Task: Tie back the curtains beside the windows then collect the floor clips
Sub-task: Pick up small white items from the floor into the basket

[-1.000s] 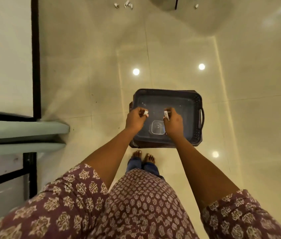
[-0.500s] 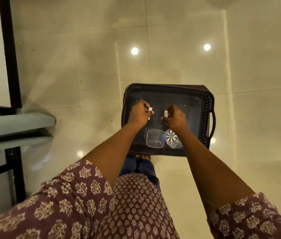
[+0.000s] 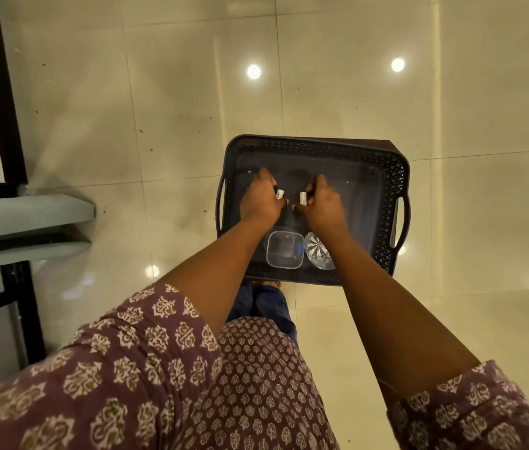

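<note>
- You hold one small white clip [image 3: 280, 193] pinched in your left hand [image 3: 261, 203], over the dark basket [image 3: 396, 177]; dark print shows on its side.
- You hold a second white clip [image 3: 303, 198] pinched upright in your right hand [image 3: 321, 206], just beside the first and apart from it, also above the basket's inside.

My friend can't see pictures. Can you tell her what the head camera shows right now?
Seen from above, a person's left hand and right hand each grip a small white clip over a dark basket on a shiny tiled floor. A clear square container and a round glass dish sit inside it.
</note>
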